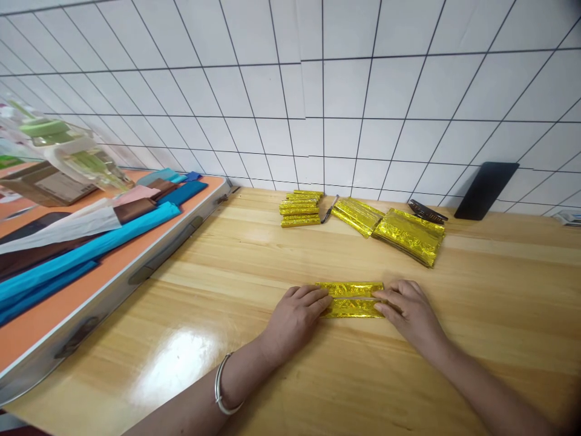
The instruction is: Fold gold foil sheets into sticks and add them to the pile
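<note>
White wall tiles (345,91) crossed by dark lines rise behind the wooden table (218,266), whose far edge meets the wall. At the left, an orange-topped unit (54,309) with a pale rim slants across the wood, carrying blue sheets (91,251), a cardboard box (59,184) and a green-lidded bottle (82,160). Near the middle, a gold foil piece (351,290) lies flat in two long bands (one folded sheet or two strips, I cannot tell). Fingers of the left hand (295,318) rest bent over its left end, the thumb hidden, so whether it grips is unclear. Thumb and fingers of the right hand (411,315) stand parted, their tips touching the right end. Bare wood gives both hands room leftward to the unit, rightward, and forward to the gold rolls (299,208) and gold foil stack (411,236). Those two sit well apart from the hands, towards the wall, near a black clip (426,212); beyond the clip, a black slab (487,191) leans on the tiles.
</note>
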Motion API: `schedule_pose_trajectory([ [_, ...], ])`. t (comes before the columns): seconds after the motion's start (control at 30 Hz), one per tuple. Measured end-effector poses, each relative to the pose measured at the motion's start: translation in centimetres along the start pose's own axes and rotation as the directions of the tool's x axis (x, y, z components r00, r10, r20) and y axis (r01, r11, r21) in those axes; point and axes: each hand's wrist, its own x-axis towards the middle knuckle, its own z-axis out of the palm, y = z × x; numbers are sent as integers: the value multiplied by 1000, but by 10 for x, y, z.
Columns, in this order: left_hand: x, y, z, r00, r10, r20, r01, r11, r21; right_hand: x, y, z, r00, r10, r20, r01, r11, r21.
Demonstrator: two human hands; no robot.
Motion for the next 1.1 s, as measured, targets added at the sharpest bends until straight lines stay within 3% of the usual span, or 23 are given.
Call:
schedule_pose_trajectory([
  [0.57,0,0,2,999,50,12,-50,997,66,2,-1,-2,1000,16,19,-16,1000,7],
  [0.77,2,-1,2,993,121,7,-121,992,36,1,-1,-1,1000,11,11,-11,1000,6],
  [1.1,13,13,-16,960,199,196,-237,951,199,0,0,-2,1000,-5,5,6,1000,-9],
])
